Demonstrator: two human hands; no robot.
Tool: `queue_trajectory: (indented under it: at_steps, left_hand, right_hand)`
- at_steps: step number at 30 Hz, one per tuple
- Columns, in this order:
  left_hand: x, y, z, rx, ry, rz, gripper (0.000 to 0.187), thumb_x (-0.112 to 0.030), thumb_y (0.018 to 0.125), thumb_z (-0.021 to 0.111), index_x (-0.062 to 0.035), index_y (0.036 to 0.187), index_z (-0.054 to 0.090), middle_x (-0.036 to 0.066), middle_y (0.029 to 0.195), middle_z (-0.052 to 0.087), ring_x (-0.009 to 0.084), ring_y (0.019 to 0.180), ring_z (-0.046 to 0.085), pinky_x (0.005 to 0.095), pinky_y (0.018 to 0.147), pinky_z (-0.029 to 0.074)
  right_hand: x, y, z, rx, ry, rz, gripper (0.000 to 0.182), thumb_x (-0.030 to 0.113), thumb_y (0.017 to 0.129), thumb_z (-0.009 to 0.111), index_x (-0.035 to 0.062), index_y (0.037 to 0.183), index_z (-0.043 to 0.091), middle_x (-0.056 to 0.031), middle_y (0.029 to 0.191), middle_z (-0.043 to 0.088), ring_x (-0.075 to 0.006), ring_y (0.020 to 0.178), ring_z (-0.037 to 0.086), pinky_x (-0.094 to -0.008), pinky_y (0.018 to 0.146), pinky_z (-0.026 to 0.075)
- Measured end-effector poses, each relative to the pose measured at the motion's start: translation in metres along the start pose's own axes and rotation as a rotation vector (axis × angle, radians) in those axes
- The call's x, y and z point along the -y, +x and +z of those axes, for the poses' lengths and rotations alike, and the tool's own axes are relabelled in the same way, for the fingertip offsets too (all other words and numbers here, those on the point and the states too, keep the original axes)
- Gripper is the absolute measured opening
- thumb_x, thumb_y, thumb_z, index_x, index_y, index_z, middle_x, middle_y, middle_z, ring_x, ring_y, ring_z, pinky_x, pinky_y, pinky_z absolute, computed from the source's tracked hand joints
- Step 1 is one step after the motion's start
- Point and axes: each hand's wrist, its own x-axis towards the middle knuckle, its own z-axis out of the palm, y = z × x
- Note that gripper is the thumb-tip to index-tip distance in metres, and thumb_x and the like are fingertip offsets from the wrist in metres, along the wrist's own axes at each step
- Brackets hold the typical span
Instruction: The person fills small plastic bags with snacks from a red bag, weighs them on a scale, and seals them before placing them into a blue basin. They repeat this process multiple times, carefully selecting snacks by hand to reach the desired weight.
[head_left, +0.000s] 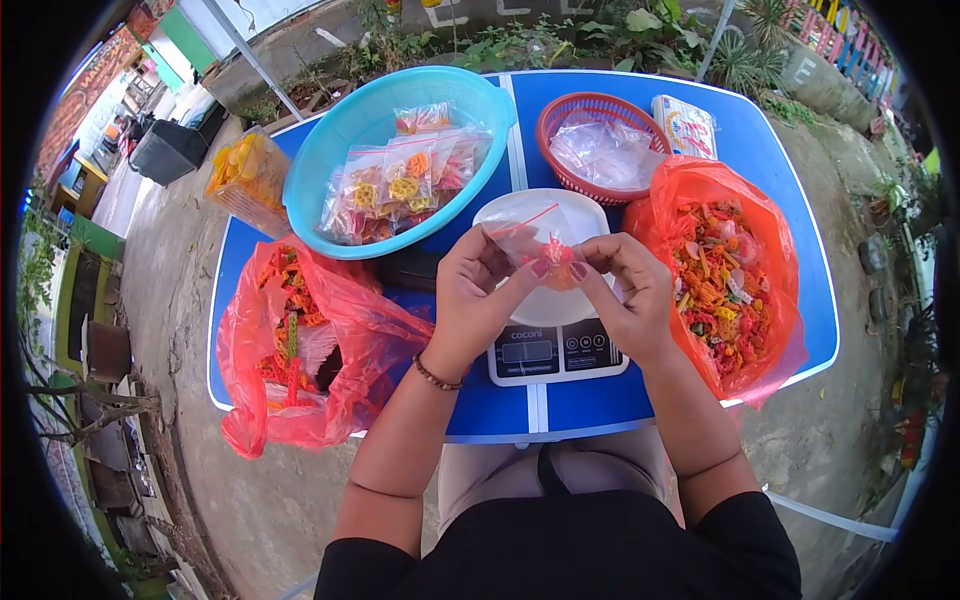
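Between my two hands is a small clear zip bag [540, 232] with a red strip along its top and some red and orange pieces inside. My left hand [482, 290] pinches its left side, and my right hand [628, 290] pinches the right side, thumbs close together. The bag is held over a white plate [585, 308] on a kitchen scale [556, 352]. On the right stands a red plastic bag [770, 250] of colourful dry snack pieces [715, 270]. Another red plastic bag [355, 345] with similar pieces lies open at the left.
A light-blue basin [305, 190] holds several filled zip bags [410, 180]. Beyond the scale, a red basket [548, 140] contains clear bags [605, 150], beside a printed packet [686, 126]. A clear container of yellow pieces [247, 172] stands at the blue table's [490, 415] left edge.
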Motion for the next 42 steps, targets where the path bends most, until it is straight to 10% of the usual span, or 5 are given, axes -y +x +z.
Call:
queue_trajectory:
  at_steps: [42]
  left_hand:
    - [-0.008,-0.008,-0.001,0.139,0.256,0.023,0.018,-0.014,0.101,0.065,0.0039,0.104,0.067,0.012,0.091,0.075,0.0099,0.072,0.07,0.0218,0.061,0.055]
  right_hand:
    - [0.0,-0.002,-0.004,-0.017,0.097,0.04,0.005,0.004,0.092,0.068,0.0019,0.095,0.065,0.0051,0.08,0.057,0.0004,0.067,0.045,-0.0181,0.06,0.034]
